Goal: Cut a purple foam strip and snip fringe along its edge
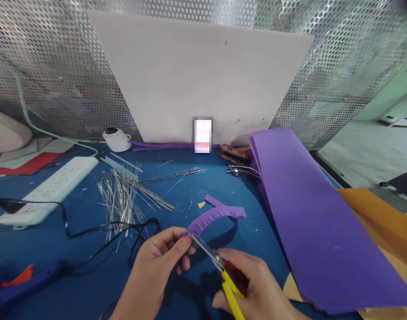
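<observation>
The right hand (251, 275) grips scissors (219, 263); the left hand (166, 252) pinches a purple strip (214, 216) — it curves toward two o'clock. From the hands: purple sheets (316, 209) at two, wires (119, 195) at ten — a white board (203, 71) at twelve.

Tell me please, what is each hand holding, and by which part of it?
The left hand pinches the curved purple strip at its near end. The right hand holds the scissors by their yellow handles.
</observation>
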The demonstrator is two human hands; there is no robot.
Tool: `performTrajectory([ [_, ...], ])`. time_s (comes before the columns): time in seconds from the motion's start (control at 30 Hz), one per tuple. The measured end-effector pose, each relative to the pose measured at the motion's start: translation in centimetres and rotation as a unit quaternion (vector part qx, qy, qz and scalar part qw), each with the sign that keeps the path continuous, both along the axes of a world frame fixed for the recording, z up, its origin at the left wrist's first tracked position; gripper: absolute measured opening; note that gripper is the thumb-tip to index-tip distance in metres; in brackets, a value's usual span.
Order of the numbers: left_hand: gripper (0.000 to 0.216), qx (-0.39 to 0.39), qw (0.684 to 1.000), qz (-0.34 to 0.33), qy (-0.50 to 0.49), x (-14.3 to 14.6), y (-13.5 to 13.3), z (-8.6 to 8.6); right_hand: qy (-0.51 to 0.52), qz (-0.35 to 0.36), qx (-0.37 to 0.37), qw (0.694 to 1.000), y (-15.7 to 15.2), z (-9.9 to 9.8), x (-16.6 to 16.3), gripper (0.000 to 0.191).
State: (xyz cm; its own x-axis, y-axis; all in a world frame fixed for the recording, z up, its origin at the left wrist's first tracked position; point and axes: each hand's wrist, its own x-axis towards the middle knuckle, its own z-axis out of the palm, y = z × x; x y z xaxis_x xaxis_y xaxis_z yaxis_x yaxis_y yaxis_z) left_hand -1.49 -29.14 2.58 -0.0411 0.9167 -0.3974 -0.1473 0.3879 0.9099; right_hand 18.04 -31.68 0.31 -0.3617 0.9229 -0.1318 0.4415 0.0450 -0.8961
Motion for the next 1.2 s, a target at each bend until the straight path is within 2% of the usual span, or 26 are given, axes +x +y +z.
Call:
performTrajectory([
  [0.27, 0.019, -0.001, 1.000, 0.010, 0.003, 0.15, 0.11, 0.15, -0.001, -0.014, -0.027, 1.000, 0.12, 0.51, -0.19, 0.021],
  [0.73, 0.020, 0.003, 1.000, 0.013, -0.003, 0.06, 0.19, 0.00, -0.004, -0.006, 0.004, 1.000, 0.12, 0.04, -0.06, 0.022],
  [1.2, 0.019, 0.005, 1.000, 0.001, -0.001, 0.07, 0.00, -0.18, -0.001, -0.019, -0.017, 1.000, 0.18, -0.12, -0.22, 0.028],
])
